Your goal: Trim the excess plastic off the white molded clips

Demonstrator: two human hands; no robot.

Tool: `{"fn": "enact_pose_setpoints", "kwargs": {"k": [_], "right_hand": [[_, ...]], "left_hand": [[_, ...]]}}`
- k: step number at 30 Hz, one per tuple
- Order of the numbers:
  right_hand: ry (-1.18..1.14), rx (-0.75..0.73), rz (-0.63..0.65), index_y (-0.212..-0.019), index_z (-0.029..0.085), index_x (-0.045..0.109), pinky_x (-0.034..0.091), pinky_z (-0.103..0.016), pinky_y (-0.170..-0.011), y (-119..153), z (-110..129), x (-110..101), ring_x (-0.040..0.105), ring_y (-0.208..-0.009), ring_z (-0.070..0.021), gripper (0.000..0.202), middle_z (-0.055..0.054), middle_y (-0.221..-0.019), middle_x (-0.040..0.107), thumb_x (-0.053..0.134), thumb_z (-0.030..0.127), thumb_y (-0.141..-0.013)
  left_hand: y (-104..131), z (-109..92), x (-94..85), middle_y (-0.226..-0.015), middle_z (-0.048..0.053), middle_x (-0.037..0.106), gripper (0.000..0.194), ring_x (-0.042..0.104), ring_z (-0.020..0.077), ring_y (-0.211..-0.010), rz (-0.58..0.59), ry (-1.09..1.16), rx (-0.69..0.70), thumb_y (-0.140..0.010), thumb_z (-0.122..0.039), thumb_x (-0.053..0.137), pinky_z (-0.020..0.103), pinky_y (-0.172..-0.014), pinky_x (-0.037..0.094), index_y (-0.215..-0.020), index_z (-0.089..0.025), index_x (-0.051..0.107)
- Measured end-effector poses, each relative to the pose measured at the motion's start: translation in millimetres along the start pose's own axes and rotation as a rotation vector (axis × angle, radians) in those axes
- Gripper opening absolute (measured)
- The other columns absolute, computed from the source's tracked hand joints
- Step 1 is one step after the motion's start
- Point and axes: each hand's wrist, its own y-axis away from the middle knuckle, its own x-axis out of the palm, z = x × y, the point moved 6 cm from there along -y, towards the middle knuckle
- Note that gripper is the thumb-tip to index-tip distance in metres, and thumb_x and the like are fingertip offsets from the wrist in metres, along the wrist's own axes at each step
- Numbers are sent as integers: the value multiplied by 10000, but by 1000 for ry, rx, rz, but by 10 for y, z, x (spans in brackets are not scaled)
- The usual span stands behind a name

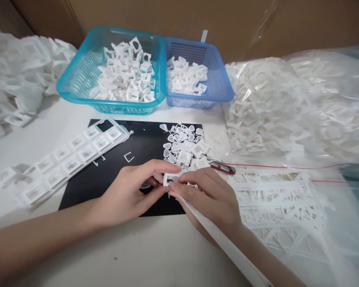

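Above the black mat (107,171), my left hand (134,185) pinches a small white plastic frame piece (167,178) between thumb and fingers. My right hand (211,195) is closed at the other side of this piece, its fingertips against it. From the right fingertips a long, flat white strip (215,235) runs down to the lower right, across my forearm. My fingers hide part of the piece and the strip's end. Just beyond my hands lies a pile of small white plastic bits (182,139), with a red-handled cutter (223,167) at its right.
A turquoise basket (74,93) and a blue basket (224,85) hold white parts at the back. A white multi-cell tray (68,159) lies slanted at left. Clear bags of white pieces (266,103) fill the right; more white parts (24,71) heap at far left.
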Motion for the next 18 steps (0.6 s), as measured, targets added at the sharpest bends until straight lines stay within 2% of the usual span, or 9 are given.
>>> {"fn": "enact_pose_setpoints", "kwargs": {"k": [3,5,8,11,14,18], "right_hand": [[45,-89,-55,-856,167,663,564,-337,-714,-19,57,-21,654,-851,-200,101,-89,-977,751,673,78,-810],[100,-167,-47,-823,170,659,600,-347,-756,-35,109,-9,693,-906,-221,106,-102,-1023,757,685,70,-799],[151,-223,-23,-813,182,657,632,-338,-767,-52,142,12,729,-891,-220,95,-90,-997,769,679,90,-813],[114,-225,-63,-830,173,656,647,-340,-740,-63,143,-35,743,-847,-229,112,-102,-926,778,671,65,-807],[56,-163,-131,-863,180,663,645,-333,-768,-68,123,-127,742,-857,-226,168,-113,-901,774,639,22,-811],[-116,92,-99,-902,300,685,643,-391,-776,-24,-23,-177,715,-956,-237,196,-32,-1005,751,658,119,-833]], "left_hand": [[-11,5,-14,-1080,22,689,404,654,77,-724,-6,16,-56,-846,-43,578,163,-644,580,-1200,-230,532],[-19,14,-20,-1026,13,702,423,654,83,-710,7,31,-105,-835,-56,590,168,-638,577,-1212,-229,509],[-28,17,-20,-979,25,718,411,663,95,-690,46,58,-148,-831,-80,596,173,-607,569,-1209,-205,495],[-35,17,-22,-1009,49,721,376,676,106,-709,71,70,-170,-838,-82,580,171,-583,563,-1192,-190,513],[-40,11,-41,-987,39,726,320,689,122,-734,62,52,-182,-850,-117,596,201,-633,584,-1158,-201,581],[-36,3,-71,-905,48,737,256,696,147,-719,23,27,-199,-851,-204,640,242,-661,602,-1105,-193,662]]}}
